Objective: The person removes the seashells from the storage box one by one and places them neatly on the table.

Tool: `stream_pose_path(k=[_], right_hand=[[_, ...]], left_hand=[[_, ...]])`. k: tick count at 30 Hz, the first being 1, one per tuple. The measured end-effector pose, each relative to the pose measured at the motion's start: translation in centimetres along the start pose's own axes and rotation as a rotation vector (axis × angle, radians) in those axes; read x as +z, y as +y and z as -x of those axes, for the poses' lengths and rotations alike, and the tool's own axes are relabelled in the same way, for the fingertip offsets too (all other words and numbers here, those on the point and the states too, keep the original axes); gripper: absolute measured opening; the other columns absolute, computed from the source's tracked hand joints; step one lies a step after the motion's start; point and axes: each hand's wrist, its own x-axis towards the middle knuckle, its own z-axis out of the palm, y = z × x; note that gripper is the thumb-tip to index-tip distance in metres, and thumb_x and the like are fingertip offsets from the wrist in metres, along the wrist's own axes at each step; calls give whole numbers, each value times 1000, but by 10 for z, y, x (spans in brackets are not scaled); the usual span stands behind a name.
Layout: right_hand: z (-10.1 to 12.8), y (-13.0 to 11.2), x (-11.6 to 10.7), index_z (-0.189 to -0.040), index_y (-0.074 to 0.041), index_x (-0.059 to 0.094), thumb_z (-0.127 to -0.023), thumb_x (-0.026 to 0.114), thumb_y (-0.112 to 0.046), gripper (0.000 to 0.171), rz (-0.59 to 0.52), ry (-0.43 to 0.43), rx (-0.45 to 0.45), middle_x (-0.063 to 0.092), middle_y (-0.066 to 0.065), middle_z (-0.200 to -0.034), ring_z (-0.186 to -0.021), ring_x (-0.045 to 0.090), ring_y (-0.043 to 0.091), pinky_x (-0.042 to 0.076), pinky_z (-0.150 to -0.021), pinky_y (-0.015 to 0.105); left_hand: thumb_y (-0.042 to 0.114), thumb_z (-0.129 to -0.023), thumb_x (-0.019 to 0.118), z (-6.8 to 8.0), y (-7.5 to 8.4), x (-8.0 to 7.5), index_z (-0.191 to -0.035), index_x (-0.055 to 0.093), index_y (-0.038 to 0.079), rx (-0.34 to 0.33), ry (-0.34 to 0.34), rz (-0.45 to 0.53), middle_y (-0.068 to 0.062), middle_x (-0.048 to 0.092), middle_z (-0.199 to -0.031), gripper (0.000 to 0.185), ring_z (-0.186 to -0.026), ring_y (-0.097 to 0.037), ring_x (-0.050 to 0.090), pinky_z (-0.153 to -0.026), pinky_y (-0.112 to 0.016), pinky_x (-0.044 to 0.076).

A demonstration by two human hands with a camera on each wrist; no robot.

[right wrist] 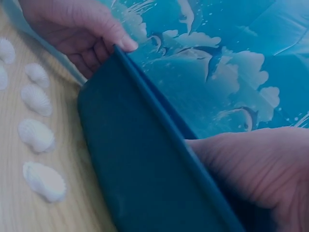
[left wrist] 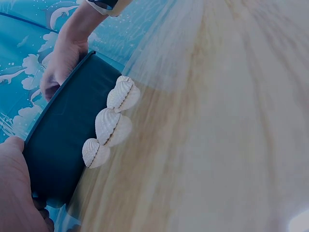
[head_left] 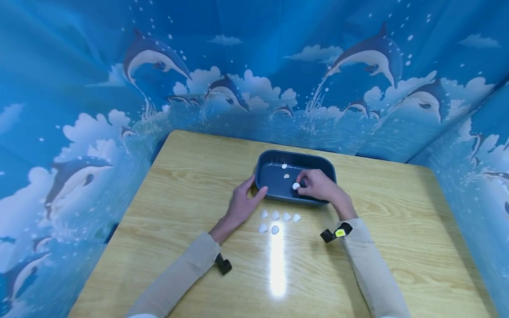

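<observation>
Dolphin-print backdrop, wooden tabletop | left hand grips tub near-left corner | right hand pinches shell over tub | shell likely light, brittle; hold by edges

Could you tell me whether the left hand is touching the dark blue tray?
Touching. In the right wrist view, the left hand has its thumb laid on the rim of the dark blue tray and fingers against its outer wall; the head view agrees.
</observation>
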Motion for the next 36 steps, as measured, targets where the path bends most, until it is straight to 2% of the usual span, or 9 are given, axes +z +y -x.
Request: stream_pose_path(k=[4, 15, 28, 36], right_hand=[[8, -7, -5, -106, -2, 70, -93, 75, -15, 19, 8, 26, -8, 49, 0, -64, -56, 43, 16, 35, -54, 30], [30, -25, -11, -106, -5, 70, -93, 75, -16, 17, -18, 73, -63, 47, -1, -62, -54, 41, 15, 33, -51, 28], [54, -38, 2, -103, -9, 70, -91, 77, -15, 15, -28, 107, -115, 43, -6, -62, -52, 38, 11, 30, -50, 25], [65, -39, 15, -102, -9, 70, -90, 79, -11, 15, -41, 145, -188, 41, -9, -61, -50, 36, 5, 29, -48, 22]], left_hand=[[40, -103, 66, 0, 0, 0, -159, 40, 10, 3, 0, 2, -7, 41, -163, 68, -152, -20, 38, -123, -40, 35], [53, -102, 62, 1, 0, -1, -159, 40, 9, 4, -3, -2, -8, 42, -163, 75, -152, -19, 38, -124, -38, 34], [60, -100, 60, 1, 0, -1, -160, 38, 8, -16, -17, 1, -7, 40, -164, 82, -152, -17, 36, -124, -36, 33], [61, -100, 60, 1, -1, -1, -159, 39, 6, -16, -10, -2, -10, 40, -164, 83, -153, -21, 36, -124, -39, 33]])
